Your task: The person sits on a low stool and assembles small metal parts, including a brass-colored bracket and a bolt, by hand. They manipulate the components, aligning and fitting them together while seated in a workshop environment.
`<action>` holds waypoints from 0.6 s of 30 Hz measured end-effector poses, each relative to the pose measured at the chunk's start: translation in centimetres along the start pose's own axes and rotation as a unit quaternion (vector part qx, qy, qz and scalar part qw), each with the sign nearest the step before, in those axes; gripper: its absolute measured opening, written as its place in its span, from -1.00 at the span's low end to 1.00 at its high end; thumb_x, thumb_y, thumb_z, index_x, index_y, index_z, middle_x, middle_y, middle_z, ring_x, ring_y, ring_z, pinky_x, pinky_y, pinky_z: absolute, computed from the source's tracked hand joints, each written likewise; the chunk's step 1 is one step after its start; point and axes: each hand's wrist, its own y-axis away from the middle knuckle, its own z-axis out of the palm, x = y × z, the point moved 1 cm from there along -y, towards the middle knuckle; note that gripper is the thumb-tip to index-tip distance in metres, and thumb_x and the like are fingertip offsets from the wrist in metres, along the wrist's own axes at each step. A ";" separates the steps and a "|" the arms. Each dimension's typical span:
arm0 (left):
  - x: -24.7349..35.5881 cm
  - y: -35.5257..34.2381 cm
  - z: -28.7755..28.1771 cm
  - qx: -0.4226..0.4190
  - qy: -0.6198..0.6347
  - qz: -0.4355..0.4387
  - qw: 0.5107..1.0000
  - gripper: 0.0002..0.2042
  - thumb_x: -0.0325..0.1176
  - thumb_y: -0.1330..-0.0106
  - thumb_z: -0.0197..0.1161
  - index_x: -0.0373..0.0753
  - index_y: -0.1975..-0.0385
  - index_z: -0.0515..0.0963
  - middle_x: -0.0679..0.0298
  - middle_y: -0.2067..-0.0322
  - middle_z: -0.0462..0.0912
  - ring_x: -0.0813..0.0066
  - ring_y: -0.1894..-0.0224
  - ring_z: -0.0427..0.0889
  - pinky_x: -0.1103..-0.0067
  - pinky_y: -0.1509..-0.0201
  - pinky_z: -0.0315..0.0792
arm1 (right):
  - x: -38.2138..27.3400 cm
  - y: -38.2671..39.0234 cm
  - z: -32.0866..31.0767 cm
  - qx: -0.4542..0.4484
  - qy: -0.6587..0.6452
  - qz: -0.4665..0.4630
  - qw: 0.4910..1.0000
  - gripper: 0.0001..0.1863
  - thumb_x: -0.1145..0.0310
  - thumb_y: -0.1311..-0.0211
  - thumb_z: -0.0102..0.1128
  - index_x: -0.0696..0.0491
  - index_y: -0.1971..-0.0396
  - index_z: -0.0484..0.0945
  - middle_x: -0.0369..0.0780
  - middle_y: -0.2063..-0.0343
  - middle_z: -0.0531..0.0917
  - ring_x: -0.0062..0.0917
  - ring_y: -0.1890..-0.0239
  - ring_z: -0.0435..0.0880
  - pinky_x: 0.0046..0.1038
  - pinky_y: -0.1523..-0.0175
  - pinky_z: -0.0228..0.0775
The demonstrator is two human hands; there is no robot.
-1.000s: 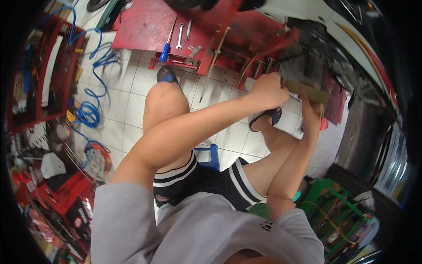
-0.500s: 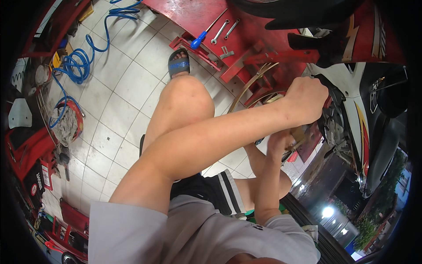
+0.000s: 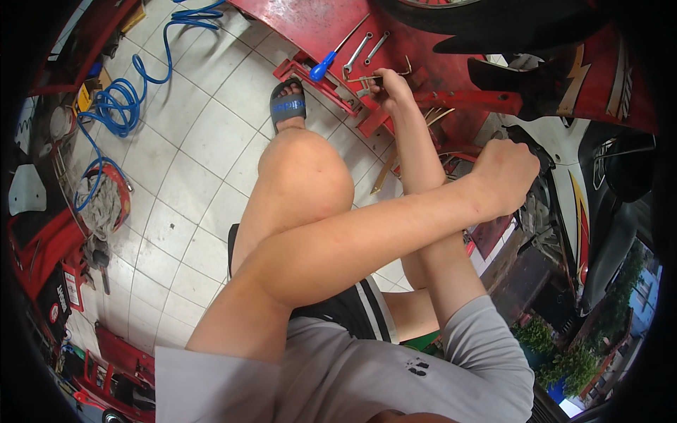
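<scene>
Head view. The left hand (image 3: 506,176) is crossing over the right forearm and resting, fingers curled closed, against the side of the motorcycle (image 3: 564,190); whether it is gripping anything there cannot be told, since its fingers are turned away from the camera. The right hand (image 3: 390,84) is reaching forward to the red lift platform (image 3: 310,21) that is carrying the motorcycle, its fingers closing on a slim metal tool (image 3: 363,79) lying at the platform's near edge. Taking that platform as the landmark: a blue-handled screwdriver (image 3: 326,65) and two wrenches (image 3: 367,51) are lying on its edge, just left of the right hand; the person's foot in a dark sandal (image 3: 288,107) is standing on the tiled floor just in front of it; a blue coiled hose (image 3: 116,106) is lying on the floor well to its left. The bent knee is rising between the platform and the camera.
</scene>
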 end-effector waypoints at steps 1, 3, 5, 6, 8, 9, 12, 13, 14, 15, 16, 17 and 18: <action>0.3 -0.1 0.1 -0.012 0.002 0.001 1.000 -0.91 -0.47 0.05 0.19 -0.31 0.55 0.61 0.03 0.51 0.62 0.14 0.40 0.66 0.38 0.29 0.52 | 0.1 -1.3 -0.4 0.004 -0.030 0.028 0.999 -0.88 0.41 -0.25 -0.09 0.06 0.48 0.34 -0.31 0.71 0.42 -0.67 0.70 0.36 -0.56 0.61 0.18; -0.1 0.0 0.2 -0.010 -0.005 -0.001 1.000 -0.91 -0.48 0.07 0.20 -0.30 0.56 0.61 0.04 0.51 0.62 0.15 0.40 0.66 0.38 0.30 0.52 | 0.7 -3.5 0.2 0.015 -0.058 0.095 0.994 -0.84 0.37 -0.26 -0.04 0.04 0.51 0.32 -0.32 0.68 0.42 -0.71 0.71 0.32 -0.59 0.58 0.19; 0.1 0.3 0.2 0.006 -0.010 0.011 1.000 -0.91 -0.49 0.08 0.20 -0.30 0.56 0.61 0.06 0.53 0.61 0.16 0.41 0.66 0.38 0.32 0.51 | 1.0 -4.6 0.3 0.039 -0.067 0.141 0.987 -0.82 0.34 -0.27 -0.01 0.02 0.52 0.32 -0.34 0.67 0.41 -0.74 0.73 0.28 -0.62 0.59 0.18; 0.6 0.3 0.3 -0.001 -0.009 0.014 1.000 -0.91 -0.48 0.10 0.24 -0.27 0.56 0.63 0.09 0.52 0.63 0.20 0.39 0.67 0.44 0.31 0.52 | 1.0 -5.0 -0.6 0.063 -0.065 0.152 0.984 -0.82 0.32 -0.28 0.01 0.02 0.50 0.32 -0.35 0.68 0.40 -0.76 0.74 0.27 -0.64 0.60 0.16; 0.8 0.2 0.3 -0.006 -0.021 0.005 1.000 -0.90 -0.46 0.12 0.33 -0.21 0.55 0.67 0.16 0.49 0.68 0.29 0.34 0.71 0.54 0.29 0.53 | 1.2 -5.3 -0.8 0.091 -0.052 0.166 0.981 -0.81 0.28 -0.28 0.04 0.00 0.49 0.34 -0.38 0.69 0.39 -0.78 0.76 0.26 -0.66 0.63 0.14; 0.2 0.2 0.2 0.014 -0.026 0.002 1.000 -0.91 -0.47 0.12 0.32 -0.21 0.55 0.67 0.16 0.49 0.68 0.29 0.34 0.71 0.54 0.29 0.53 | 1.2 -5.4 0.3 0.094 -0.041 0.168 0.980 -0.80 0.26 -0.29 0.06 -0.01 0.48 0.34 -0.39 0.70 0.39 -0.79 0.76 0.25 -0.67 0.64 0.13; -0.1 0.1 -0.1 0.035 -0.025 0.004 0.999 -0.92 -0.47 0.11 0.31 -0.20 0.57 0.66 0.16 0.50 0.68 0.30 0.35 0.70 0.54 0.29 0.53 | 1.3 -6.2 0.2 0.089 -0.055 0.167 0.980 -0.77 0.21 -0.29 0.11 -0.02 0.48 0.35 -0.40 0.70 0.38 -0.80 0.76 0.26 -0.68 0.64 0.13; 0.0 0.0 -0.2 0.024 -0.023 0.003 0.999 -0.93 -0.46 0.11 0.31 -0.19 0.58 0.66 0.16 0.50 0.68 0.30 0.35 0.70 0.54 0.29 0.52 | 1.3 -6.7 -0.2 0.084 -0.067 0.165 0.980 -0.76 0.20 -0.29 0.12 -0.02 0.48 0.35 -0.40 0.70 0.38 -0.80 0.76 0.26 -0.68 0.63 0.14; 0.0 -0.1 -0.2 0.016 -0.025 -0.001 1.000 -0.94 -0.46 0.11 0.30 -0.19 0.59 0.66 0.16 0.50 0.68 0.30 0.35 0.70 0.54 0.29 0.52 | 1.3 -7.0 0.0 0.082 -0.052 0.136 0.986 -0.78 0.21 -0.30 0.10 -0.02 0.46 0.35 -0.41 0.69 0.38 -0.80 0.75 0.27 -0.68 0.62 0.16; -0.1 0.0 -0.3 0.022 -0.031 -0.001 0.999 -0.94 -0.46 0.10 0.30 -0.18 0.59 0.66 0.17 0.50 0.68 0.31 0.35 0.70 0.54 0.30 0.52 | 1.3 -7.2 0.1 0.078 -0.040 0.125 0.988 -0.79 0.23 -0.31 0.09 -0.02 0.46 0.35 -0.41 0.69 0.38 -0.79 0.74 0.28 -0.67 0.62 0.17; -0.1 0.0 -0.3 0.028 -0.036 -0.001 0.999 -0.95 -0.45 0.10 0.30 -0.18 0.60 0.66 0.17 0.51 0.67 0.32 0.36 0.70 0.55 0.31 0.52 | 1.4 -7.5 0.2 0.074 -0.029 0.113 0.990 -0.80 0.24 -0.31 0.07 -0.02 0.45 0.35 -0.40 0.69 0.38 -0.78 0.73 0.30 -0.67 0.61 0.18; 0.1 0.1 -0.3 0.029 -0.034 0.005 0.999 -0.95 -0.45 0.10 0.30 -0.18 0.60 0.66 0.18 0.51 0.67 0.32 0.36 0.71 0.55 0.32 0.52 | 1.5 -8.0 -0.7 0.079 -0.020 0.099 0.992 -0.81 0.25 -0.32 0.06 -0.01 0.45 0.34 -0.40 0.69 0.38 -0.77 0.72 0.31 -0.66 0.61 0.19; 0.4 0.1 -0.3 0.029 -0.031 0.012 0.999 -0.95 -0.45 0.10 0.30 -0.17 0.60 0.66 0.18 0.52 0.67 0.33 0.36 0.71 0.55 0.33 0.52 | 1.5 -8.4 -1.6 0.092 -0.009 0.094 0.991 -0.83 0.27 -0.32 0.05 -0.01 0.43 0.35 -0.39 0.69 0.38 -0.75 0.70 0.33 -0.65 0.60 0.22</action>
